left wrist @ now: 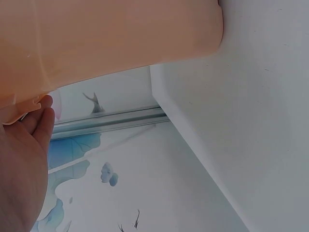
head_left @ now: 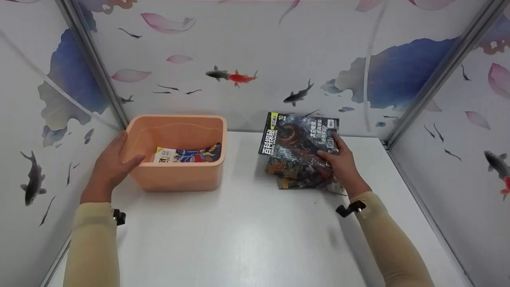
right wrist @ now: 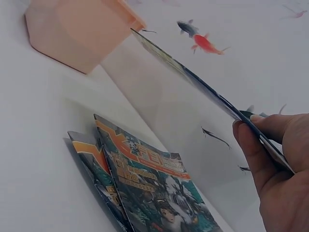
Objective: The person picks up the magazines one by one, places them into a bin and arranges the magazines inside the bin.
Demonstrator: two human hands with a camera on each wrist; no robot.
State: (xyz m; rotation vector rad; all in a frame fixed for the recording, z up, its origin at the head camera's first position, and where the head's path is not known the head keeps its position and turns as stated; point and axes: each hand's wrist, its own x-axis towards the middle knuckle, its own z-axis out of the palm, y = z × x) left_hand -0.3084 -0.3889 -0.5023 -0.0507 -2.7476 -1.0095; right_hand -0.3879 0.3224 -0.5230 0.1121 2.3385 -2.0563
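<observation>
The left hand point(head_left: 110, 165) grips a peach bin point(head_left: 179, 178), probably to steady it; the right hand point(head_left: 346, 167) pinches a dark magazine point(head_left: 295, 135) at one side, raised above overlapping magazines point(right wrist: 154, 181) on the white surface point(head_left: 239, 239).

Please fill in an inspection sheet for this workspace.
Surface: flat white tabletop with small dark specks.
Job's things: peach rectangular plastic bin with a mostly blue paper magazine inside; dark rectangular paper magazine raised above at least two dark, orange-marked paper magazines.
Clutter: nothing seen.
Grips: left grip holds the bin's rim; right grip pinches the raised magazine near its edge.
Cables: nothing seen.
Surroundings: white wall panels printed with fish and petals; grey metal corner rails.
</observation>
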